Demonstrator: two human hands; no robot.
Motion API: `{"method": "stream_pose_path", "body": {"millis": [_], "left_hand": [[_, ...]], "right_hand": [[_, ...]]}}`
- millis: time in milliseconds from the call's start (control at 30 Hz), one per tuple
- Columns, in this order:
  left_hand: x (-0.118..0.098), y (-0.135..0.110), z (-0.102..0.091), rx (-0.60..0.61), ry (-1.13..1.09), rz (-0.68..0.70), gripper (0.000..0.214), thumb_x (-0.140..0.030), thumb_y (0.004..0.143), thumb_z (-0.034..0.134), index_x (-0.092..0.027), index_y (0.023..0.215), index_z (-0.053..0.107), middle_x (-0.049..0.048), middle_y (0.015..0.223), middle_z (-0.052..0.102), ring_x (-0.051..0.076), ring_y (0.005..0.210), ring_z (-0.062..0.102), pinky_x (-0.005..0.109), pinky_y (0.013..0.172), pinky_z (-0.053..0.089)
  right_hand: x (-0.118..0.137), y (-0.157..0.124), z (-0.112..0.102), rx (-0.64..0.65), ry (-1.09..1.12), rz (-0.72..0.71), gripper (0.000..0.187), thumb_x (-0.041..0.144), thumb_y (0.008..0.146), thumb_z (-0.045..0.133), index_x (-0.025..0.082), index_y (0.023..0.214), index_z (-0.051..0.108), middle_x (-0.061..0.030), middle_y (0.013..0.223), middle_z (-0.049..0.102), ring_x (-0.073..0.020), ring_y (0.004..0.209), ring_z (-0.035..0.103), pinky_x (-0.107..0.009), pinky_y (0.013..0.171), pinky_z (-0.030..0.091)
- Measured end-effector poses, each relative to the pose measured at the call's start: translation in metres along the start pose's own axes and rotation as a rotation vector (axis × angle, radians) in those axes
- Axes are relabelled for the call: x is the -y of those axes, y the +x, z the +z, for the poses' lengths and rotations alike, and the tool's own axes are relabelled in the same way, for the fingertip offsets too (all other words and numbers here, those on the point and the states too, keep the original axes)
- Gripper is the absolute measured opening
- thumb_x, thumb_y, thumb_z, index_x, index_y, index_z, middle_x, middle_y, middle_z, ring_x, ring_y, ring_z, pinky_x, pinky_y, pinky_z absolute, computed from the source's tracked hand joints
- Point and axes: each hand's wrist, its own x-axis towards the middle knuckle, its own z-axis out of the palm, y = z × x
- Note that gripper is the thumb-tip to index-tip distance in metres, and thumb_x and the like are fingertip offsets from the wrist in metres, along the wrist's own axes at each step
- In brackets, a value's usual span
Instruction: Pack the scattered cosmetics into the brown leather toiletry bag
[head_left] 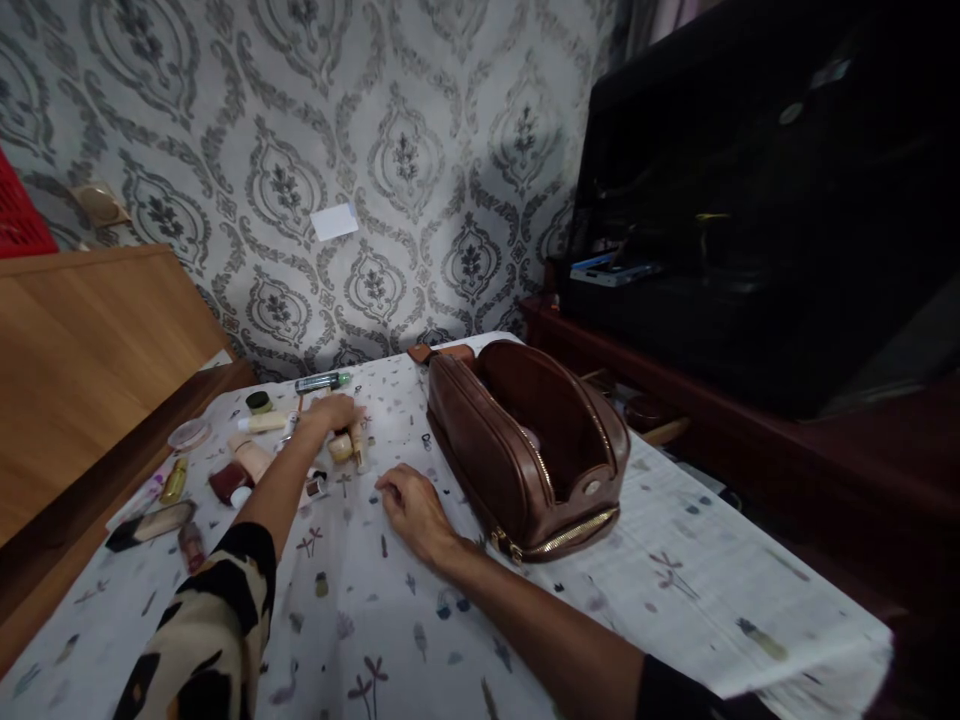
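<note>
My left hand [335, 411] reaches out over a cluster of small cosmetic bottles [347, 444] on the white patterned cloth [375, 620]; its fingers curl down onto them, and what they grip is hidden. My right hand [411, 505] rests on the cloth with fingers loosely curled, holding nothing, just left of an open brown leather toiletry bag [525, 450]. A green-capped tube [322, 381] lies beyond my left hand.
More cosmetics lie scattered at the left: a cream tube [262, 422], a gold bottle [175, 480], a dark red jar [229, 482], a flat compact [150, 524]. A wooden cabinet [82, 350] stands left, dark furniture [750, 250] right, wallpapered wall behind.
</note>
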Motion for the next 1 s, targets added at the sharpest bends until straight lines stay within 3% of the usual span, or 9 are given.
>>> {"method": "stream_pose_path", "body": {"millis": [133, 267, 400, 467, 567, 700, 867, 1000], "left_hand": [[0.009, 0.006, -0.005, -0.099, 0.06, -0.051, 0.045, -0.046, 0.103, 0.04, -0.013, 0.114, 0.067, 0.0171, 0.117, 0.071, 0.028, 0.114, 0.066, 0.05, 0.101, 0.048], [0.015, 0.015, -0.003, -0.197, 0.085, -0.031, 0.043, -0.024, 0.099, 0.034, -0.014, 0.133, 0.058, 0.0227, 0.138, 0.06, 0.033, 0.132, 0.054, 0.05, 0.103, 0.046], [0.016, 0.03, 0.006, -0.213, 0.097, -0.006, 0.055, -0.009, 0.094, 0.031, -0.016, 0.147, 0.045, 0.021, 0.152, 0.049, 0.034, 0.147, 0.037, 0.06, 0.109, 0.04], [0.015, 0.038, 0.01, -0.209, 0.102, 0.012, 0.052, -0.011, 0.096, 0.033, -0.016, 0.147, 0.046, 0.0213, 0.15, 0.051, 0.035, 0.148, 0.036, 0.062, 0.11, 0.038], [0.012, 0.046, 0.012, -0.209, 0.113, 0.041, 0.04, -0.029, 0.101, 0.049, -0.015, 0.138, 0.054, 0.0169, 0.14, 0.058, 0.033, 0.136, 0.049, 0.058, 0.109, 0.041], [0.006, 0.05, 0.01, -0.226, 0.133, 0.099, 0.039, -0.041, 0.096, 0.062, -0.016, 0.126, 0.061, 0.0111, 0.131, 0.061, 0.028, 0.124, 0.057, 0.053, 0.106, 0.046], [-0.002, 0.039, 0.0, -0.245, 0.15, 0.249, 0.022, -0.019, 0.095, 0.054, -0.015, 0.113, 0.066, 0.0153, 0.117, 0.067, 0.032, 0.122, 0.057, 0.048, 0.098, 0.048], [-0.019, 0.008, 0.001, -0.265, 0.145, 0.429, 0.029, -0.009, 0.089, 0.052, -0.021, 0.112, 0.066, 0.0148, 0.116, 0.067, 0.031, 0.123, 0.054, 0.042, 0.092, 0.05]], "right_hand": [[0.001, -0.001, 0.0, -0.003, 0.001, 0.001, 0.023, 0.005, 0.082, 0.055, 0.018, 0.093, 0.071, -0.0047, 0.088, 0.065, -0.0174, 0.083, 0.06, -0.029, 0.081, 0.047], [0.001, -0.003, -0.001, -0.007, 0.004, -0.005, 0.022, 0.006, 0.083, 0.055, 0.019, 0.093, 0.071, -0.0048, 0.089, 0.066, -0.0176, 0.084, 0.061, -0.029, 0.082, 0.048], [0.0, -0.003, 0.0, -0.001, 0.018, 0.004, 0.022, 0.006, 0.082, 0.055, 0.019, 0.093, 0.071, -0.0048, 0.09, 0.066, -0.0181, 0.086, 0.061, -0.03, 0.083, 0.048], [0.0, -0.003, 0.001, 0.001, 0.021, 0.01, 0.023, 0.006, 0.082, 0.055, 0.019, 0.093, 0.071, -0.0054, 0.092, 0.067, -0.0186, 0.089, 0.062, -0.03, 0.086, 0.049], [0.002, -0.003, 0.0, 0.016, 0.01, 0.023, 0.025, 0.005, 0.082, 0.054, 0.018, 0.094, 0.071, -0.0067, 0.094, 0.068, -0.0194, 0.094, 0.063, -0.031, 0.089, 0.049], [0.006, -0.003, -0.002, 0.049, -0.018, 0.05, 0.026, 0.006, 0.082, 0.054, 0.017, 0.096, 0.072, -0.0089, 0.097, 0.069, -0.0214, 0.098, 0.064, -0.033, 0.092, 0.049], [0.006, -0.003, -0.002, 0.056, -0.033, 0.038, 0.026, 0.005, 0.082, 0.054, 0.018, 0.096, 0.072, -0.009, 0.099, 0.069, -0.022, 0.1, 0.063, -0.034, 0.093, 0.049], [0.004, -0.002, -0.001, 0.061, -0.035, 0.041, 0.024, 0.006, 0.082, 0.055, 0.018, 0.095, 0.072, -0.0082, 0.096, 0.068, -0.021, 0.097, 0.062, -0.033, 0.092, 0.048]]}}
